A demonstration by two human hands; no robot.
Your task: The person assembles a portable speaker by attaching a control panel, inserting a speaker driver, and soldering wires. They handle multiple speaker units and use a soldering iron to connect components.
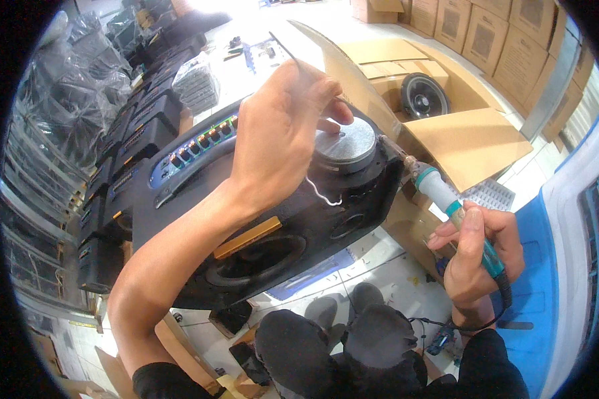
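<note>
My left hand [279,126] reaches over a black speaker cabinet [193,226], its fingers curled and pinched beside the round grey magnet of a speaker driver [343,143]. What the fingertips hold, if anything, is hidden. A short white wire [323,194] hangs out below that hand. In my right hand [479,256] is a soldering iron [439,189] with a grey and teal handle, its fingers wrapped round the grip. The iron points up and left, its tip end by the cabinet's edge beside the driver. Along the cabinet's top runs a control panel [199,143] with several knobs.
An open cardboard box [469,143] holds a loose speaker driver [424,94] at the right. Several black cabinets [130,146] line the left, near plastic-wrapped goods [80,73]. Stacked cartons [486,40] stand far right. A blue plastic surface [532,286] lies beside my right arm.
</note>
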